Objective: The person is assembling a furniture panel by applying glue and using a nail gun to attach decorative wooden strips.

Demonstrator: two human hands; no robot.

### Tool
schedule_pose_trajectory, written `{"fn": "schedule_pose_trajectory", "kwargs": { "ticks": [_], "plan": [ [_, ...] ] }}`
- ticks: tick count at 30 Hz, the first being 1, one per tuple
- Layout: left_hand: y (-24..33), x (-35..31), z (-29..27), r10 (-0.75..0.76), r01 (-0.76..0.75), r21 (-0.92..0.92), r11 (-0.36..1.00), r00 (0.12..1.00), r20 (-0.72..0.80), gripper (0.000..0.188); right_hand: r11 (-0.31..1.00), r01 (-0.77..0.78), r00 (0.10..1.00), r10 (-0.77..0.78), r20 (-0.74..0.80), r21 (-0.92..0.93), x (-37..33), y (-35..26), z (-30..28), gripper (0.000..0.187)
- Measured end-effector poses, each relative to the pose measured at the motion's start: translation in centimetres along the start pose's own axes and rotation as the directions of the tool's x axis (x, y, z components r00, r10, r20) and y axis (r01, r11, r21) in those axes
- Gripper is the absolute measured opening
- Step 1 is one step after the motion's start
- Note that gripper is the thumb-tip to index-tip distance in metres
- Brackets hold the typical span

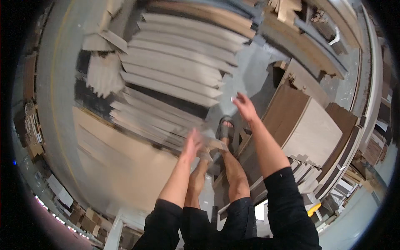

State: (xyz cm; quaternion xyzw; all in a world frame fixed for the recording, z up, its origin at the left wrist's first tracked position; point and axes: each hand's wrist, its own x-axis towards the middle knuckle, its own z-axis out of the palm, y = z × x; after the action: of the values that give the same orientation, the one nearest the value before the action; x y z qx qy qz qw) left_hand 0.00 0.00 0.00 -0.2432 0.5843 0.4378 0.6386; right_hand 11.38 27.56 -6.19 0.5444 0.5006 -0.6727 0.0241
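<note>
- Narrow grey-beige boards, near stack (143, 118): laid side by side, ends staggered, in front of the person and to the left; right-hand ends beside the left hand, blurred there.
- Left hand (192, 146): over the near ends of that stack, fingers extended but smeared by motion — cannot tell whether it touches or grips a board.
- Right hand (246, 109): raised over the floor, well apart from the left hand; half-open, fingers loosely bent, no board in its grasp. Small white patch at a fingertip, too small to identify.
- Longer grey-beige boards, far stack (179, 58): just beyond the near stack, parallel rows with angled, stepped ends; dark gap between the two.
- Short pale boards (104, 75): fanned bundle, left of the far stack.
- Large tan panel (129, 160): flat, left of the person's legs, beside the near stack.
- Dark open-toed sandal (225, 128): on the person's right foot, between the hands as seen from above.
- Pale-faced panel (314, 131): at right, tilted, beside a brown panel (285, 110).
- Grey floor (248, 68): bare strip right of the far stack; yellow line (54, 83) — curved by the lens — at far left.
</note>
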Motion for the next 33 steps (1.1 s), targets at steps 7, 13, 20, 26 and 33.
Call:
{"fn": "schedule_pose_trajectory", "kwargs": {
  "ticks": [7, 13, 20, 26, 33],
  "plan": [
    [3.3, 13.9, 5.6, 0.158, -0.162, -0.273, 0.948, 0.987, -0.036, 0.101, 0.992, -0.110, 0.994, 0.109, 0.021, 0.054, 8.0, 4.9, 1.3, 0.081],
    [4.9, 17.2, 5.7, 0.276, -0.288, -0.357, 0.888, 0.957, -0.086, 0.102, 0.959, 0.033, 0.999, -0.042, -0.027, -0.282, 8.3, 5.8, 4.6, 0.075],
    [2.9, 16.0, 4.4, 0.221, -0.277, -0.424, 0.862, 0.959, -0.178, 0.086, 0.776, 0.190, 0.974, -0.073, 0.214, -0.601, 6.0, 6.6, 4.6, 0.077],
    [3.0, 14.7, 3.2, 0.213, -0.252, -0.376, 0.892, 0.967, -0.142, 0.089, 0.604, 0.256, 0.931, 0.055, 0.361, -0.755, 7.1, -0.4, 7.3, 0.079],
    [3.6, 15.0, 4.1, 0.263, -0.317, -0.547, 0.774, 0.948, -0.178, 0.097, 0.721, 0.333, 0.896, -0.042, 0.442, -0.608, 9.6, -0.5, 12.0, 0.084]
  ]
}}
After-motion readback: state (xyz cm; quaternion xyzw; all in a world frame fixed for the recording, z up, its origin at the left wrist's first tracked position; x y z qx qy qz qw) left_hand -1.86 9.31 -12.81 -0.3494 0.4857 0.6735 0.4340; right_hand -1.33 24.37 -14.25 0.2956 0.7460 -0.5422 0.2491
